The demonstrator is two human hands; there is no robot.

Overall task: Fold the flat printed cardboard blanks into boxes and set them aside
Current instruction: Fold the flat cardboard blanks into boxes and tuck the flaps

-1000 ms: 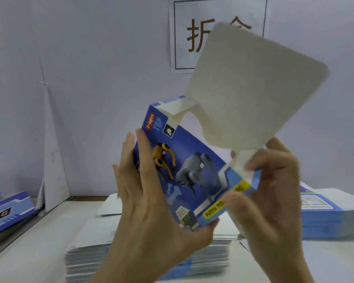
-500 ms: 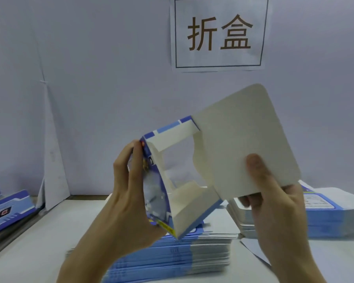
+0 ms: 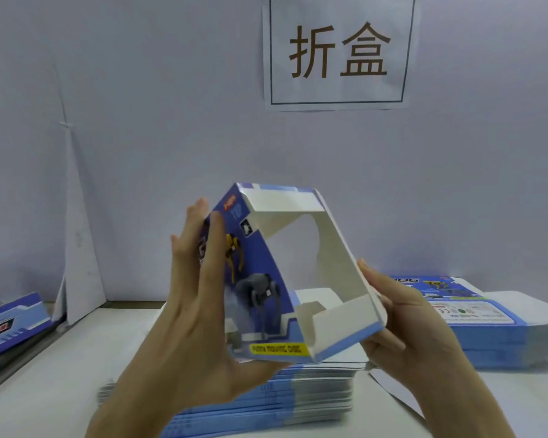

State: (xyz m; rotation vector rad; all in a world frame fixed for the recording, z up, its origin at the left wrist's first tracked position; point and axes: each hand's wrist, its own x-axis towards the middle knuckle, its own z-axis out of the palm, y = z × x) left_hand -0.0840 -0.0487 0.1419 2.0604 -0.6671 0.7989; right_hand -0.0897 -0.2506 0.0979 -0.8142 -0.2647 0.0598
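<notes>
Holding half-formed box (image 3: 260,295) above blank stack (image 3: 298,393): left hand (image 3: 187,327) fingers flat on printed face, thumb hooked beneath; right hand (image 3: 402,330) fingers grip white side wall.

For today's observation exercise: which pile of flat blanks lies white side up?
The centre pile, below the box; the left pile and right pile show print.

The half-formed box (image 3: 268,289) is held tilted above a stack of flat blanks (image 3: 266,403) on the table (image 3: 38,393). The left hand (image 3: 190,311) holds its printed panel, thumb beneath; the right hand (image 3: 402,324) apparently grips the white right wall, fingers (image 3: 383,341) partly hidden.
</notes>
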